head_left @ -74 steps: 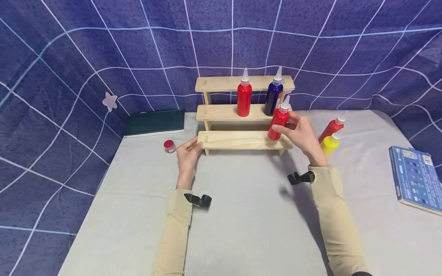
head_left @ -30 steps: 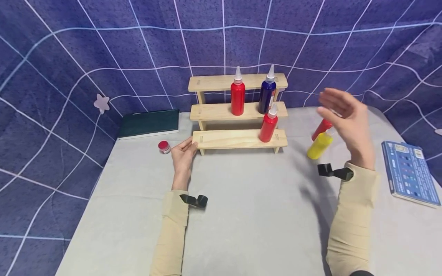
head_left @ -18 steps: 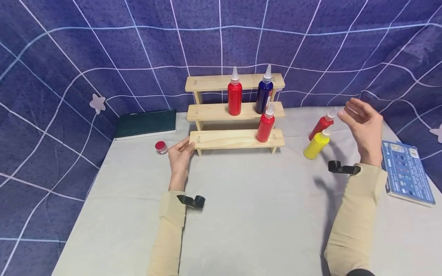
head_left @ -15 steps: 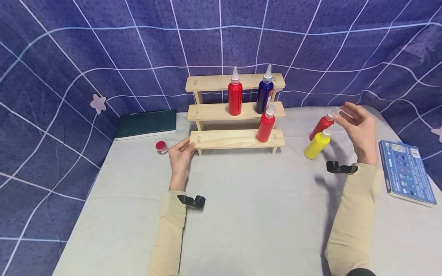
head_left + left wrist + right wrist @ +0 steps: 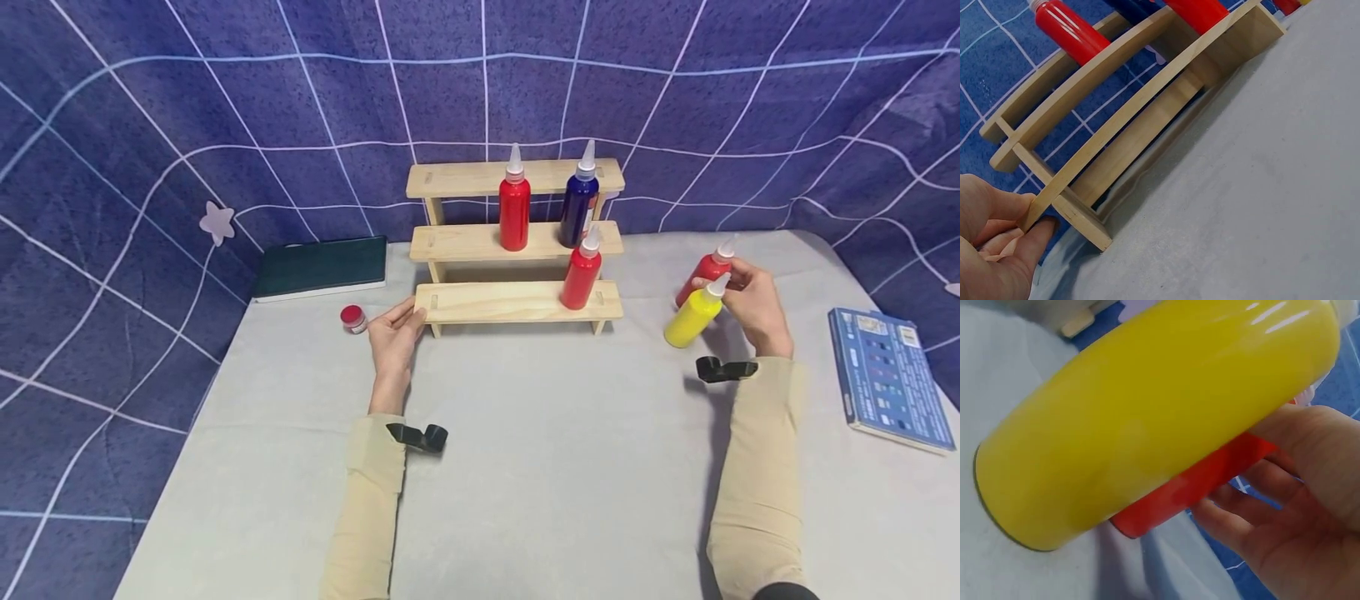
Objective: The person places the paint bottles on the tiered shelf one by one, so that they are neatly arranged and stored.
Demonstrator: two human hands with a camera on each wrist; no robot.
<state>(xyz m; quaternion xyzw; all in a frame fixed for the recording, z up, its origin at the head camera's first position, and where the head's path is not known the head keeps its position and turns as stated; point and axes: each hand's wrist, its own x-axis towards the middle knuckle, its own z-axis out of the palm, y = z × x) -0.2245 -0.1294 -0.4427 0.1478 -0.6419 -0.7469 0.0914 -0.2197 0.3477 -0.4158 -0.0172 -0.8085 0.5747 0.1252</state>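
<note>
A three-tiered stepped rack of pale wood stands on a grey cloth-covered table. No bottle shows a label or readable writing. On the rack's middle step stand a red squeeze bottle with a white nozzle and, to its right, a dark blue squeeze bottle; on the lowest step, near the right end, stands a second red squeeze bottle.

Right of the rack, on the table, stand a yellow squeeze bottle and, just behind it, a third red bottle — the right hand has its fingers curled around the red one, beside the yellow.

The left hand rests at the rack's left end, thumb and fingers pinching the lowest board's edge. Left of it sits a small red-lidded jar. Further left lies a dark green book; far right of the rack, a blue box whose print is too small to read.
</note>
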